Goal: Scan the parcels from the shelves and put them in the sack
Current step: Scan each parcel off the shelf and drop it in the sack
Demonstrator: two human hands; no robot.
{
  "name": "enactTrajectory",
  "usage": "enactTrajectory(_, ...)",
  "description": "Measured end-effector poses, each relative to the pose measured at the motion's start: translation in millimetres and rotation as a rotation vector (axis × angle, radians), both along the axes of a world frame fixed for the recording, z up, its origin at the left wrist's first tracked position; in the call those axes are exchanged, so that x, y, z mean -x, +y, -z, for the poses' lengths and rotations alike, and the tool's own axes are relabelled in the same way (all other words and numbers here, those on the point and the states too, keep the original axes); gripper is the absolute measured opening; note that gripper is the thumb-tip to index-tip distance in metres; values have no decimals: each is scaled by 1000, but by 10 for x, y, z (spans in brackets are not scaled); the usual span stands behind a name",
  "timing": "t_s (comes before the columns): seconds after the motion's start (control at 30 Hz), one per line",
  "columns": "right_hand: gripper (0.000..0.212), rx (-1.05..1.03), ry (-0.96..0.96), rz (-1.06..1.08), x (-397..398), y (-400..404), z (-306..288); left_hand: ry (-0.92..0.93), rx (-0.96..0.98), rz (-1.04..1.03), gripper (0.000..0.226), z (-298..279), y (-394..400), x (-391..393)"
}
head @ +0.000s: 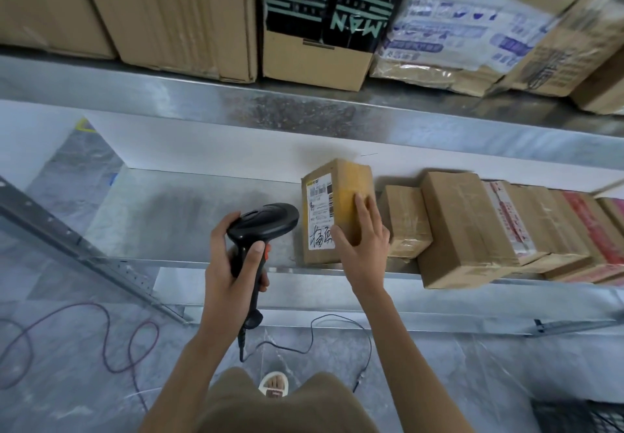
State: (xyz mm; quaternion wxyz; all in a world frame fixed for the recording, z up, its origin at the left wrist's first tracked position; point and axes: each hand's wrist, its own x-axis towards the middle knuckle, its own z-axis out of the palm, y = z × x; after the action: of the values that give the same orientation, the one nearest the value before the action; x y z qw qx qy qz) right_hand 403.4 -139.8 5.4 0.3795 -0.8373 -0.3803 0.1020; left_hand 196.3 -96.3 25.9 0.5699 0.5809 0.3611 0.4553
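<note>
The left hand (236, 260) is wrapped round the handle of a black barcode scanner (261, 230), thumb laid across the front of the grip, so the scanner's head points toward two o'clock at the parcel (337, 210). That parcel stands on the lower metal shelf (189, 210), at the left end of a row of cardboard boxes (469, 226), touching or just beside the next one. The right hand (363, 243) steadies it from the top, fingers laid straight over the taped upper face and thumb against the labelled side, probably to keep the white shipping label (320, 213) facing the scanner at nine o'clock. The parcel's long axis seems to run from six toward twelve o'clock, though lens distortion makes this uncertain. No sack is in view.
</note>
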Motion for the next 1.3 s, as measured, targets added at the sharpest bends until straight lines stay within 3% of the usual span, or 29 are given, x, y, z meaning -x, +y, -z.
enactTrajectory(0.13, 76, -329, 110, 56, 127, -141, -34, -60, -14, -2, 52, -84, -37, 0)
enactTrajectory(0.27, 74, -443, 90, 66, 209, -198, -55, -102, -50, 5, 49, -166, -82, -25)
enactTrajectory(0.93, 74, -460, 144, 65, 320, -264, -31, -98, -74, 9, 45, -227, -90, -78)
enactTrajectory(1.3, 73, -551, 245, 215, 165, -687, -430, -166, -66, 84, 42, -418, -149, -379)
